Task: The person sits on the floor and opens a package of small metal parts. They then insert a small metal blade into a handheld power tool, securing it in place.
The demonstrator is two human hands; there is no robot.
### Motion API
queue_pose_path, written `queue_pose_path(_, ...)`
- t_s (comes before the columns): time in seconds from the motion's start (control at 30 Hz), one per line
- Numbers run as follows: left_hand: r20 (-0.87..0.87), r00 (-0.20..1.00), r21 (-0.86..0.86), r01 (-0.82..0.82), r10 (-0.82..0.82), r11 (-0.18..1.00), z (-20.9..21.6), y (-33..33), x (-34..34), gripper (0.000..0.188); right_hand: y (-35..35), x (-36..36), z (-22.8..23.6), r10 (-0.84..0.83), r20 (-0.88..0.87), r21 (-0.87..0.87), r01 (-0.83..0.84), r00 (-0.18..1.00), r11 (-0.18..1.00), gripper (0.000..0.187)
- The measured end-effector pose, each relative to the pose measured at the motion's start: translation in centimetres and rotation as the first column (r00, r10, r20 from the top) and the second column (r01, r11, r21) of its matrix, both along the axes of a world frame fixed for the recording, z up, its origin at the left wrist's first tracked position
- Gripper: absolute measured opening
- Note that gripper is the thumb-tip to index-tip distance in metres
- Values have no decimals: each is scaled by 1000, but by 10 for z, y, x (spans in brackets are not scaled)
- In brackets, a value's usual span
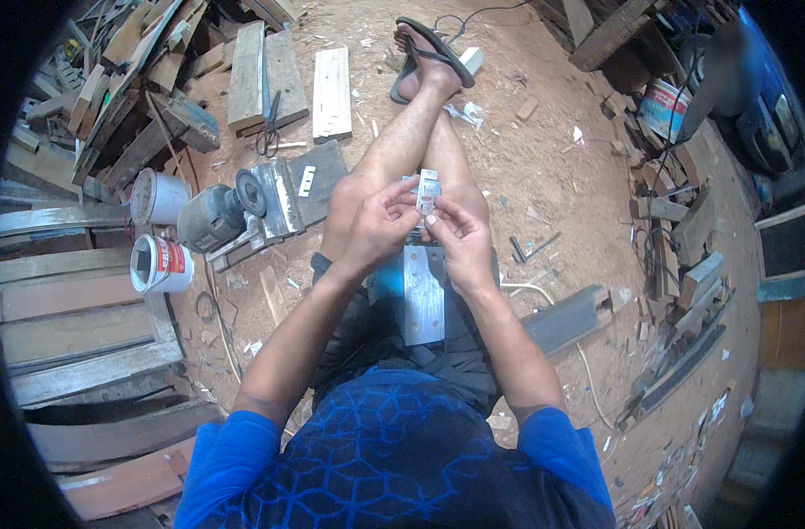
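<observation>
Above my lap, a small flat pale strip with dark slots (428, 188) is held up between my two hands. My left hand (383, 225) pinches its left side with thumb and fingers. At its lower right, the fingertips of my right hand (462, 236) close on it. What the strip is made of I cannot tell. Across my thighs, below the hands, rests a shiny metal plate with holes (424, 295), with a teal body (387, 280) beside it. A similar pale slotted piece (306, 182) lies on a dark flat board at the left.
A motor with a round wheel (216, 216) stands at my left near two white buckets (158, 196). Scissors (268, 128) lie by planks (246, 75). Wood scraps heap at far left and along the right. A dark beam (563, 322) and a pale cord (588, 366) lie right.
</observation>
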State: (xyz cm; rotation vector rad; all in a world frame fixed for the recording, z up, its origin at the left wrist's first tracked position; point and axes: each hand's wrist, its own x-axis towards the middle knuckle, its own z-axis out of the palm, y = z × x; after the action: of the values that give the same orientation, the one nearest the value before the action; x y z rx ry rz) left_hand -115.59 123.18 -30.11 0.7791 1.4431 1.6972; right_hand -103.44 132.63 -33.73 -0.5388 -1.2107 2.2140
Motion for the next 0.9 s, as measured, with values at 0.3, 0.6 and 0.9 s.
queue_pose_path(0.3, 70, 994, -78, -78, 84, 994, 4, -12, -1, 57, -5, -16, 6, -2, -3, 2, 2, 1000, 1000, 37)
queue_pose_path(0.6, -53, 961, -82, -273, 270, 958, 2, -40, -27, 54, -13, -25, 11, 73, 46, -61, -71, 996, 996, 35)
queue_pose_path(0.9, -121, 806, -455, -564, 580, 689, -134, -85, -165, 39, 27, 6, -12, -257, 297, 694, -23, 920, 719, 21)
